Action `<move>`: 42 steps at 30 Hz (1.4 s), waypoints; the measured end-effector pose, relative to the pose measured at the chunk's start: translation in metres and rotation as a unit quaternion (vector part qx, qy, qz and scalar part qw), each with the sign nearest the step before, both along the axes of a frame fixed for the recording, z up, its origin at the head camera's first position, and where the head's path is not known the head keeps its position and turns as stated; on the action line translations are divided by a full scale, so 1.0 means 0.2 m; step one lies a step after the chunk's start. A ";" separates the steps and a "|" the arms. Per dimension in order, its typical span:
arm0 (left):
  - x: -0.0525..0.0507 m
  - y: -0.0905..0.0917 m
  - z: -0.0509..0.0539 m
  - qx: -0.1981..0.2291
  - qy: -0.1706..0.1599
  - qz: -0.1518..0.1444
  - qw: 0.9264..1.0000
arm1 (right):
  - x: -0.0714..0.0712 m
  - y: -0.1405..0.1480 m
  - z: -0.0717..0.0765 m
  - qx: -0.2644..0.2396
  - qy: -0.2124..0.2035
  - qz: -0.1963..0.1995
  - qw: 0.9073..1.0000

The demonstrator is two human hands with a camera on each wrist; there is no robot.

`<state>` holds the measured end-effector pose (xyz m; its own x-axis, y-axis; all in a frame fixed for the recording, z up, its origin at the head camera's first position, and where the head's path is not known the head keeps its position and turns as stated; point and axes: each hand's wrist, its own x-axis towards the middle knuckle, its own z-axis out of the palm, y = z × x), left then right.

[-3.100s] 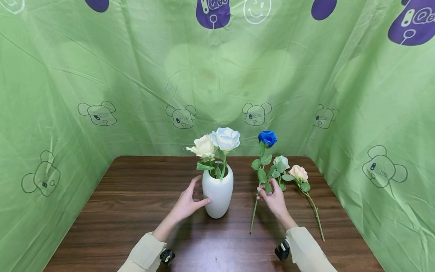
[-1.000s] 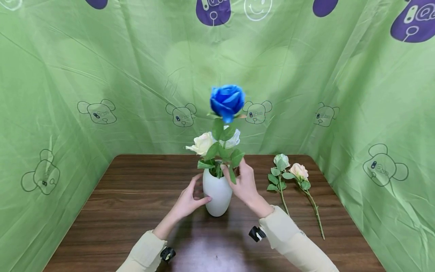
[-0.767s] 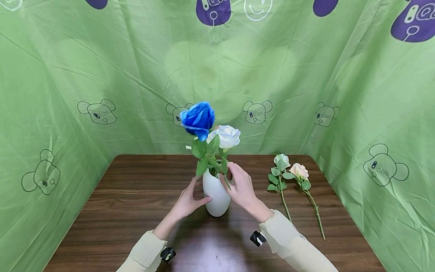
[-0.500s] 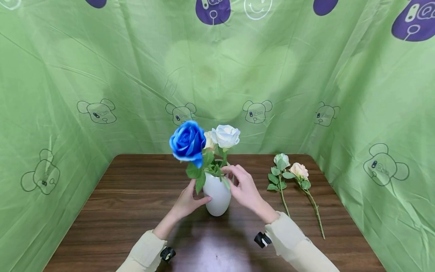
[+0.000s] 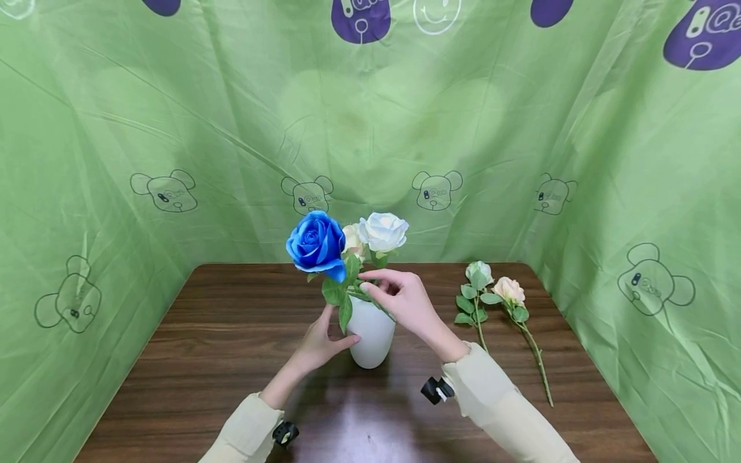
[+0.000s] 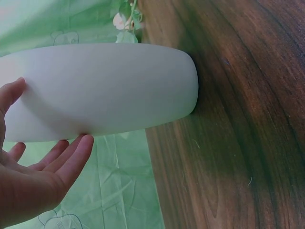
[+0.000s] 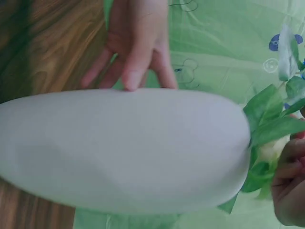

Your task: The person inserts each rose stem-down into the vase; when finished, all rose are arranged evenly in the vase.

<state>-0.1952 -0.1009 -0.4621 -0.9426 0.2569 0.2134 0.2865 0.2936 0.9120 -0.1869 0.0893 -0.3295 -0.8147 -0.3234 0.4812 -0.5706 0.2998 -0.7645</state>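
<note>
A white vase (image 5: pixel 372 337) stands upright on the table, holding a pale blue-white rose (image 5: pixel 383 231) and a cream rose (image 5: pixel 353 238). My left hand (image 5: pixel 317 344) holds the vase's left side, thumb towards me. In the left wrist view its fingertips (image 6: pixel 85 143) touch the vase wall. Over the vase's mouth, my right hand (image 5: pixel 412 307) pinches the blue rose (image 5: pixel 315 241) low among its leaves. That bloom leans left, partly covering the cream rose. The lower stem of the blue rose is hidden. In the right wrist view, curled right-hand fingers (image 7: pixel 290 167) show beside the leaves.
A pale green-white rose (image 5: pixel 479 275) and a peach rose (image 5: pixel 509 292) lie on the right of the brown wooden table (image 5: pixel 231 321). Green printed cloth (image 5: pixel 370 128) surrounds the table on its back and sides.
My right hand has carried the blue rose from the table's right side to the vase; the bloom then swung down to the left. My left hand has stayed at the vase.
</note>
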 end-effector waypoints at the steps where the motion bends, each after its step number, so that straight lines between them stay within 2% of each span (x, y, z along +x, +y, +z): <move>1: 0.00 0.00 0.00 -0.002 0.003 0.001 1.000 | -0.02 -0.01 -0.01 0.009 -0.006 0.004 1.000; 2: 0.00 0.00 0.00 -0.003 0.005 0.001 1.000 | -0.04 -0.02 -0.02 0.019 -0.008 0.008 1.000; 6: 0.05 0.01 0.09 -0.013 0.019 0.001 1.000 | -0.09 -0.04 -0.08 0.038 0.008 0.008 0.999; 9: 0.09 0.02 0.16 -0.015 0.012 -0.005 1.000 | -0.10 -0.05 -0.09 0.034 0.024 -0.011 0.999; 14: 0.08 0.02 0.17 -0.018 -0.004 -0.009 1.000 | -0.12 -0.04 -0.12 0.020 0.046 -0.055 0.997; 21: 0.08 0.02 0.16 0.010 0.013 -0.025 1.000 | -0.14 -0.04 -0.16 0.004 0.054 -0.091 0.994; 26: 0.08 0.02 0.14 0.010 0.017 -0.018 1.000 | -0.14 -0.04 -0.18 0.048 0.048 -0.091 0.994; 30: 0.04 0.02 0.08 0.004 0.022 -0.012 1.000 | -0.14 -0.03 -0.17 0.105 0.037 -0.098 0.989; 35: -0.01 0.00 0.00 -0.008 0.014 -0.005 1.000 | -0.14 -0.02 -0.15 0.139 0.023 -0.093 0.986; 38: -0.01 0.00 -0.01 -0.008 0.009 -0.005 1.000 | -0.13 -0.01 -0.14 0.118 0.009 -0.075 0.990; 40: -0.01 0.00 0.00 -0.009 0.001 -0.007 1.000 | -0.13 0.00 -0.14 0.078 -0.001 -0.067 0.995; 42: 0.00 0.00 0.00 -0.013 -0.002 -0.007 1.000 | -0.10 0.00 -0.11 0.023 -0.006 -0.064 0.998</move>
<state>-0.1961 -0.1009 -0.4622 -0.9396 0.2761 0.2022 0.2867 0.3126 0.9056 -0.2065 0.0897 -0.3509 -0.8564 -0.2381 0.4581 -0.5163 0.4044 -0.7549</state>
